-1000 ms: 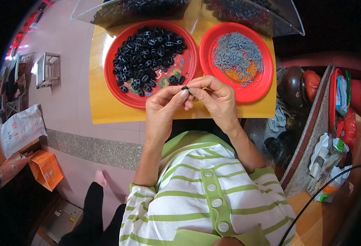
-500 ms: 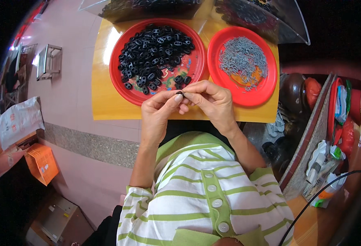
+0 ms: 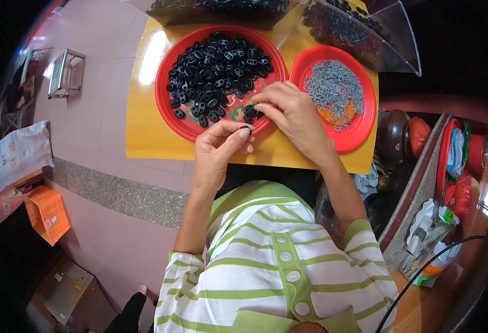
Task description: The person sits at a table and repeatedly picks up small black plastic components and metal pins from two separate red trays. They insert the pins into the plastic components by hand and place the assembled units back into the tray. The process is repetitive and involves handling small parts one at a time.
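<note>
Thumb and forefinger of the left hand [image 3: 219, 145] are closed together on one small black piece [image 3: 245, 129], held just off the near edge of the larger red plate [image 3: 163, 99]; we judge the fingertip pinch suits so small a part and leaves most of it exposed; the right hand [image 3: 298, 119] reaches over that plate's near rim, fingertips at a small black cluster [image 3: 249, 114]; we cannot tell whether they grip any of it; the cluster lies apart from the main black heap [image 3: 216, 72], probably so that single pieces are easy to take.

We note grey pins [image 3: 335, 83] in the smaller red plate [image 3: 370, 105], set beside the first on the yellow table [image 3: 144, 141]; we think the plates keep the two kinds unmixed and within reach; a clear bin [image 3: 405, 47] with dark pieces stands behind, likely as stock.

Writing: a white bag [image 3: 22, 155] carries red print; an orange package [image 3: 49, 213] shows darker lines, too small for us to read; we see no legible mark on the pieces.
</note>
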### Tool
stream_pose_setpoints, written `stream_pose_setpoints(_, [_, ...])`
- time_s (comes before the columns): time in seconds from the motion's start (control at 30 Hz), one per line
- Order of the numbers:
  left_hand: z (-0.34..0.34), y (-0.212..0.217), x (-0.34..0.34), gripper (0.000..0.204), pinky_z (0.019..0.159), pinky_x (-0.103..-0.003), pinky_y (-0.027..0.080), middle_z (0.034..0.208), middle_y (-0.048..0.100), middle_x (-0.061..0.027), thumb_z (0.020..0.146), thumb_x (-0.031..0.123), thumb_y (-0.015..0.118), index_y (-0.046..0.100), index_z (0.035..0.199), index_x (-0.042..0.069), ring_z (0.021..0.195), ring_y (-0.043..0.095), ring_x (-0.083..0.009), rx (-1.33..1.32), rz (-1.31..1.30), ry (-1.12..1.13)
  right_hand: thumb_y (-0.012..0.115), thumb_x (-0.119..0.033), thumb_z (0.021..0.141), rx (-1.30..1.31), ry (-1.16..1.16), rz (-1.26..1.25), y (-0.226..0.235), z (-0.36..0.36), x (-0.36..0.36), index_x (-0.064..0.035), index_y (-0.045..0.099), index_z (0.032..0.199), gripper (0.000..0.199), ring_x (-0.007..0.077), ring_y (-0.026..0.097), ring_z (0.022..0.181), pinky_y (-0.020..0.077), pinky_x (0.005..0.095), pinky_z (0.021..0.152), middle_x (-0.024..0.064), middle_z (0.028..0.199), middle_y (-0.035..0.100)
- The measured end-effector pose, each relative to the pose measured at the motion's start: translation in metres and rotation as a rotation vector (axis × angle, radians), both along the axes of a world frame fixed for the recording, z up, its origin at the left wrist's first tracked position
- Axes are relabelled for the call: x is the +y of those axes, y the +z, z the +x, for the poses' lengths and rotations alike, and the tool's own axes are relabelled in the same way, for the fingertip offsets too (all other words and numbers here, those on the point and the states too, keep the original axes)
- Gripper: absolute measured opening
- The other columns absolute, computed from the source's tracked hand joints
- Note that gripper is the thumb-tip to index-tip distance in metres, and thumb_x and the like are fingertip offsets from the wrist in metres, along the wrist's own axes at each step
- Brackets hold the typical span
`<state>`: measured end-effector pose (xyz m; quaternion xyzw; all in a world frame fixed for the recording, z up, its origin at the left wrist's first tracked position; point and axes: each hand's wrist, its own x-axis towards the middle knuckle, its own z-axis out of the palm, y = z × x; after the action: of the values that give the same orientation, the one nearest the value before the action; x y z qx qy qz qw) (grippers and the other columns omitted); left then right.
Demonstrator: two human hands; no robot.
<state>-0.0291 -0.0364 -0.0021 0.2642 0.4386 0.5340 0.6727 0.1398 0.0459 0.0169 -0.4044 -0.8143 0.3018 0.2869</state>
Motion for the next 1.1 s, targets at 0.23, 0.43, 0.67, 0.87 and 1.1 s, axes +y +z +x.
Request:
stream_pose_setpoints(0.23, [0.000,-0.001,0.000,0.009,0.067,-0.023,0.048,0.082,0.065,-0.0074,0.087,0.005,0.060,0.063,0.092,-0.002,0.068,0.060,-0.0108,-0.048,0.002,0.025,0.065,-0.013,0.075,-0.293,0.083,0.098,-0.005,-0.018,0.004,-0.0042,0.062,0.085,0.014,0.0286,0.053,0.088,0.0469,0.0381,0.075,0.0112,0.086,0.054])
stream_pose_setpoints(0.43, [-0.001,-0.003,-0.001,0.010,0.067,-0.023,0.048,0.082,0.065,-0.0073,0.087,0.005,0.060,0.063,0.093,-0.002,0.068,0.060,-0.0106,-0.072,0.007,0.014,0.069,-0.014,0.072,-0.177,0.061,0.048,-0.005,-0.017,0.007,-0.0058,0.061,0.081,0.014,0.0283,0.055,0.086,0.0481,0.0386,0.071,0.0098,0.084,0.055])
stream_pose_setpoints(0.67, [0.002,-0.005,-0.003,0.010,0.066,-0.023,0.048,0.082,0.065,-0.0081,0.087,0.007,0.060,0.062,0.093,-0.001,0.068,0.060,-0.0113,-0.085,0.011,0.048,0.071,-0.012,0.076,0.034,-0.106,-0.361,0.015,-0.005,0.002,-0.0075,0.068,0.089,0.014,0.0078,0.058,0.060,0.0473,0.0243,0.056,0.0029,0.072,0.063])
stream_pose_setpoints(0.87, [0.006,-0.002,-0.004,0.010,0.064,-0.022,0.049,0.081,0.065,-0.0084,0.087,0.008,0.060,0.061,0.093,0.000,0.067,0.060,-0.0117,-0.048,0.018,0.071,0.069,-0.007,0.081,0.501,-0.157,-0.545,0.005,-0.001,-0.014,-0.0018,0.065,0.094,0.014,0.0031,0.058,0.064,0.0477,0.0179,0.059,-0.0005,0.079,0.066])
stream_pose_setpoints(1.1, [0.011,0.001,-0.005,0.010,0.063,-0.022,0.048,0.080,0.064,-0.0078,0.087,0.007,0.059,0.062,0.094,-0.001,0.067,0.060,-0.0115,-0.023,0.030,0.082,0.064,-0.005,0.084,0.692,-0.131,-0.640,0.003,0.005,-0.025,-0.0003,0.059,0.102,0.019,0.0061,0.061,0.071,0.0504,0.0192,0.062,0.0033,0.086,0.065])
